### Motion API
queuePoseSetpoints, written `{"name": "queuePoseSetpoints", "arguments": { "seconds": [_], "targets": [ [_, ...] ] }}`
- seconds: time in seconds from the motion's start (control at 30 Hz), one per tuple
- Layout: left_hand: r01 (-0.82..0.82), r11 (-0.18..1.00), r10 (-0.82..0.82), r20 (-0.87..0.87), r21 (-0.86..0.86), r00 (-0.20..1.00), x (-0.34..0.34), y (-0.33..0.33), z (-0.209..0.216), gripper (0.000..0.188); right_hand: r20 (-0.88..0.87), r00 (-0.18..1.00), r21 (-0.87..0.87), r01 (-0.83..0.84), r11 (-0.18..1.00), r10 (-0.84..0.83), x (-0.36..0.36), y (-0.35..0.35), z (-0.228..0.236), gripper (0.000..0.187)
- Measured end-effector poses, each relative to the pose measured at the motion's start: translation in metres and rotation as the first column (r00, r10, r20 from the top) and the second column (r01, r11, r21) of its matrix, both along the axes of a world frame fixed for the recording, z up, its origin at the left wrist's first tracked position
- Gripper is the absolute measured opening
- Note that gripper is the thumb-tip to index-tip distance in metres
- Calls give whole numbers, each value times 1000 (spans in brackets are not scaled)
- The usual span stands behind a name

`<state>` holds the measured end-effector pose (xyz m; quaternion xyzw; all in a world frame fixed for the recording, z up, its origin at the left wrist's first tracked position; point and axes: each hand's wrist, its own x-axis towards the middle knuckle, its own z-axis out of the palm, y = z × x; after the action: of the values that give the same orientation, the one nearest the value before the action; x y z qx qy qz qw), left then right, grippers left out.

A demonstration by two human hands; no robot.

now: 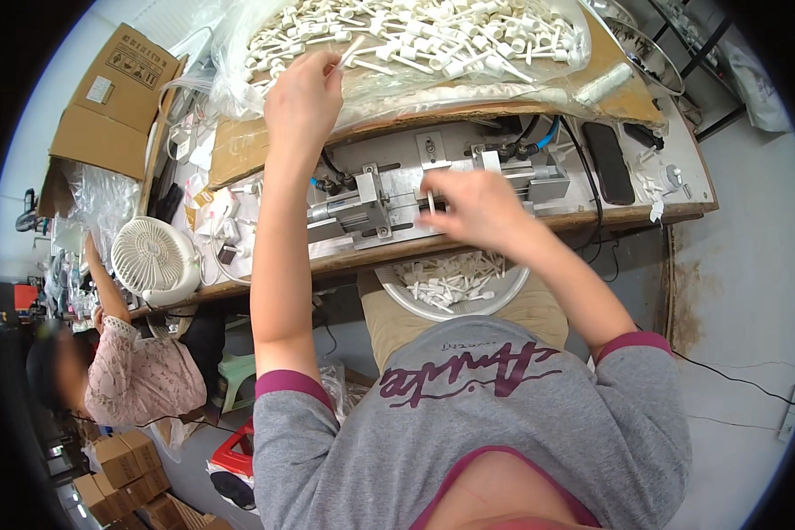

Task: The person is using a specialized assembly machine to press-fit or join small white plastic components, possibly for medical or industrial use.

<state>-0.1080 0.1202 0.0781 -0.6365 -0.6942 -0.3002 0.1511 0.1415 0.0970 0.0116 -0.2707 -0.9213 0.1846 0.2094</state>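
My left hand [305, 97] is raised at the near edge of a heap of white plastic parts [433, 35], each a thin stem with a small cup-like head. Its fingertips pinch one white plastic part [353, 51] by the stem. My right hand [481, 210] is over the middle of a metal clamping jig [371, 201] with two facing cylinders. Its fingers, smeared a little by motion, are closed around a short white plastic piece [431, 203]. Below the table edge, a metal bowl [397, 296] on my lap holds many similar white parts.
A black phone [608, 163] lies right of the jig, beside cables and loose white bits. At left stand a white fan [155, 261] and a cardboard box [115, 97]. Another person [146, 371] sits at the far left. Blue air hoses [548, 134] run behind the jig.
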Motion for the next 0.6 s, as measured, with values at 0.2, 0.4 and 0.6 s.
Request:
{"name": "queuePoseSetpoints", "arguments": {
  "seconds": [0.2, 0.4, 0.6],
  "targets": [
    [114, 978, -185, 480, 173, 857, 50, -66, 29, 13, -166, 948, 336, 313, 888, -271, -40, 135, 74, 52],
    [334, 936, -322, 650, 111, 689, 84, -107, 3, 21, 416, 868, 140, 234, 962, -271, -80, 204, 86, 68],
    [437, 900, -295, 735, -3, 611, 107, -129, -49, 28, 421, 888, 192, 112, 975, -185, -103, 184, 79, 44]
  ]
}}
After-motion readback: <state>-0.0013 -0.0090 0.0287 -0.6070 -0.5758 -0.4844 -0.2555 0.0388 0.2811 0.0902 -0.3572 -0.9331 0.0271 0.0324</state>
